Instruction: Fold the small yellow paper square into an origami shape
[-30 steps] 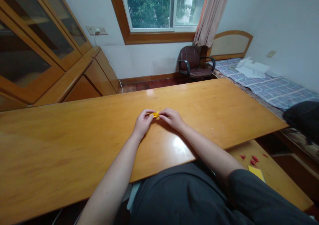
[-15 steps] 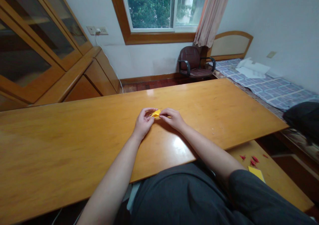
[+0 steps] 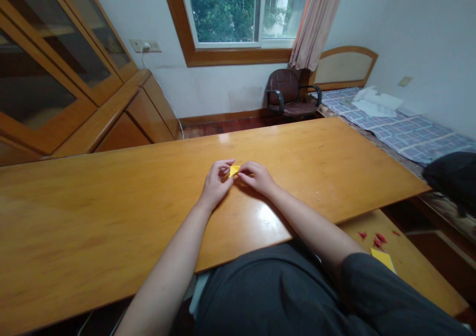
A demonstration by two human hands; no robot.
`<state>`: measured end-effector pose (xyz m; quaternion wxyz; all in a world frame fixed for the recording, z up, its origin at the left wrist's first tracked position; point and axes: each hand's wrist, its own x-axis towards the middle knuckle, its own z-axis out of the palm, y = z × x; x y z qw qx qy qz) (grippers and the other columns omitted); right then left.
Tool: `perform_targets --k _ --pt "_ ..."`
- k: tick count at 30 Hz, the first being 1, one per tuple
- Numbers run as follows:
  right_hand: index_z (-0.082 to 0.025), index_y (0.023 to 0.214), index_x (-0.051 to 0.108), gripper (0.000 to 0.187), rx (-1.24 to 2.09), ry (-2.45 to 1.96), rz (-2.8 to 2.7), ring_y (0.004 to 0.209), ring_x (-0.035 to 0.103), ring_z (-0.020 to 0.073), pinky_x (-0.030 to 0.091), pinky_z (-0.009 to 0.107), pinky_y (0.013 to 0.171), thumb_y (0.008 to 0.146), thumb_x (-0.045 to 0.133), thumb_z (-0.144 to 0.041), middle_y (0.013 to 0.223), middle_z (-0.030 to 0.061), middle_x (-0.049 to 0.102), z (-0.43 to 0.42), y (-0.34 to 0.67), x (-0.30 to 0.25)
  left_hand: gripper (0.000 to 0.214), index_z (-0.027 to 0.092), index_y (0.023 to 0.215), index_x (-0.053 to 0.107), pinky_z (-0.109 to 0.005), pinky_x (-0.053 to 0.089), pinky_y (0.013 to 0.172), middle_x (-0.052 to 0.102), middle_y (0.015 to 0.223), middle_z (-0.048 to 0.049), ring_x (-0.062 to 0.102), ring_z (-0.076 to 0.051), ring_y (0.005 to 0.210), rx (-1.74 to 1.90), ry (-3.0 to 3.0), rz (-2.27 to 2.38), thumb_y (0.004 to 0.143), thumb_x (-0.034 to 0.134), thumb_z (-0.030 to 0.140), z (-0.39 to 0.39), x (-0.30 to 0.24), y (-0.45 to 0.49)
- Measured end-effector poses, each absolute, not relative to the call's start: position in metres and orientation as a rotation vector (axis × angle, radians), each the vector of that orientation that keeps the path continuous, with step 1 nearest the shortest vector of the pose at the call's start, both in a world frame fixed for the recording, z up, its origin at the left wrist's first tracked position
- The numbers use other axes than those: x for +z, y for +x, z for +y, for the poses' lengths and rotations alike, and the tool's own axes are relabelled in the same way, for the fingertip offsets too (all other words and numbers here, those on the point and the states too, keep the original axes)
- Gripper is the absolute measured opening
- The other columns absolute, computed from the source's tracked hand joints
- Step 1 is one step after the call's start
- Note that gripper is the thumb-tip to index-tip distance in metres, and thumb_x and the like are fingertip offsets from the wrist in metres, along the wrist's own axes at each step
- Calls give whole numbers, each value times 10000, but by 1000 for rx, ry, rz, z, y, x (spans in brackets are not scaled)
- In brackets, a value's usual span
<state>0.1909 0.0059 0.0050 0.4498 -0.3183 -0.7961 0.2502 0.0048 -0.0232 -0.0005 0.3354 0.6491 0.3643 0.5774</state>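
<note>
A small piece of folded yellow paper (image 3: 234,170) is between my two hands, just over the middle of the wooden table (image 3: 111,217). My left hand (image 3: 218,178) has its thumb at the paper's lower left edge, with the fingers curved behind and above it. From the other side, my right hand (image 3: 257,177) pinches the paper's right end between thumb and fingertips. The fingers hide part of the folds.
Several small red folded pieces (image 3: 379,239) and a yellow paper sheet (image 3: 383,259) lie on a lower wooden surface (image 3: 420,271) at my right. Beyond the table stand a brown armchair (image 3: 284,90) and a bed (image 3: 409,128). A glass-door cabinet (image 3: 85,73) is at the left.
The yellow paper has turned and now shows a flatter, triangular face. My left thumb has shifted slightly right along its lower edge. The right hand has barely moved.
</note>
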Motion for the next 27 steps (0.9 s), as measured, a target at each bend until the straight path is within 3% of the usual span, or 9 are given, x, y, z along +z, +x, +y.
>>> perform_targets --k 12,17,23,27 --pt "-167 864 707 198 863 -955 -1732 739 658 151 524 279 722 869 636 -352 814 41 728 10 193 0 397 229 1200 579 -400 550 1020 559 1261 -91 608 -201 1174 1426 1826 1124 831 710 293 -28 7 2" --pt "-161 877 721 220 962 -969 -1711 735 665 151 527 272 710 852 654 -369 819 43 738 10 193 -1 288 227 1124 616 -364 584 913 667 1091 -63 688 -181 963 1331 1726 1221 858 666 326 -24 0 -1" --pt "-160 844 707 153 884 -992 -1817 703 635 133 505 256 684 845 653 -303 788 30 708 9 192 4 232 217 1072 646 -356 573 901 708 1046 -58 694 -194 934 1301 1820 1321 859 645 309 -28 6 0" --pt "-176 921 678 125 785 -964 -1840 741 631 126 516 247 680 840 655 -269 897 36 691 7 190 5 197 221 1048 658 -347 574 888 717 1039 -54 694 -193 922 1307 1872 1340 864 623 280 -30 11 2"
